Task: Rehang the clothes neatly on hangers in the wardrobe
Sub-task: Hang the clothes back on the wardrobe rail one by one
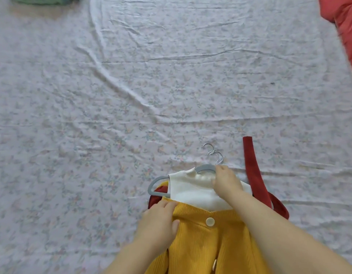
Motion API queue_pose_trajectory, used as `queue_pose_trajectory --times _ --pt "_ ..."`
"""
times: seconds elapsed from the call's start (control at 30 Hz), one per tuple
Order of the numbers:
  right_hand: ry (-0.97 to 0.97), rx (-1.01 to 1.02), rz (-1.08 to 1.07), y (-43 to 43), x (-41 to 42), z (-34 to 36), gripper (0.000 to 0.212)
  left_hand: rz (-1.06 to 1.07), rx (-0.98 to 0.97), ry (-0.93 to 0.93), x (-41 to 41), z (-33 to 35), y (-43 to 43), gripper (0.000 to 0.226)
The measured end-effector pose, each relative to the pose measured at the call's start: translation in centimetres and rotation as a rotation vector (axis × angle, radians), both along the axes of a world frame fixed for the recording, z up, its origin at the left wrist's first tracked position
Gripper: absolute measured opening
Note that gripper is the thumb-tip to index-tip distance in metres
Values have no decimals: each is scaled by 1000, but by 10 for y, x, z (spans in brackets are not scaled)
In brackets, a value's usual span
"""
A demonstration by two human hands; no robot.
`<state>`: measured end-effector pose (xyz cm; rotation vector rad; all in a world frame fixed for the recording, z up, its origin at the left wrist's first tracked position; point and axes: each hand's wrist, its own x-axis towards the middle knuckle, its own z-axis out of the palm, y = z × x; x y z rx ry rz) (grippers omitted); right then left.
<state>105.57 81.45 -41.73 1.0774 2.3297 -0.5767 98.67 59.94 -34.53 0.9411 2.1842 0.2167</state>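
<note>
Mustard-yellow ribbed knit cardigan (201, 244) fills the btm ctr of the view, w/ a round cream button (210, 222) near its neckline. Both bare forearms reach fwd over it. Left hand (161, 220) grips the cardigan's left shoulder edge, fingers curled over the hem & thumb pressed on the knit.

White knit top (191, 186) lies inside the cardigan's open neck, its collar toward the far side. It sits on a grey slim hanger (157, 184), whose left arm sticks out past the white shoulder. Right hand (227, 181) is clenched on that hanger's neck at the collar, fingertips on the grey part, thumb on the white knit. Just beyond the fingers approx three silver wire hooks (212, 153) bunch together, so more than one hanger is stacked here; can't tell which hook belongs to which.

Dark red garment (254, 169) lies under the pile, one long sleeve stretched away on the right, a bit showing on the left too.

All of it rests on a bed w/ a wrinkled pale floral sheet (131, 86). Green fabric (44, 0) at the far left edge; coral-red fabric (345, 22) at the far right.
</note>
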Motion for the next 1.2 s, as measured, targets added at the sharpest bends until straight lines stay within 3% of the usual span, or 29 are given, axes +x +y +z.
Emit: queue_pose_trajectory --times 0.23,0.33,0.43,0.63,0.8,1.03,1.2 --pt "-34 114 15 15 -12 -47 33 16 3 -21 5 -29 1 49" --pt "125 93 -79 16 -6 -39 31 13 5 -21 7 -26 -4 50" --pt "335 12 -166 10 3 -5 24 41 54 -4 6 -11 -9 50" --pt "591 41 -130 -39 43 93 11 79 261 90 0 49 -12 51" --pt "800 82 -202 -93 72 183 16 70 422 189 4 110 -26 48" --pt "945 114 -124 -140 88 275 23 -67 586 261 21 173 -74 31" --pt "971 131 -39 -161 85 300 18 39 636 297 29 200 -100 22"
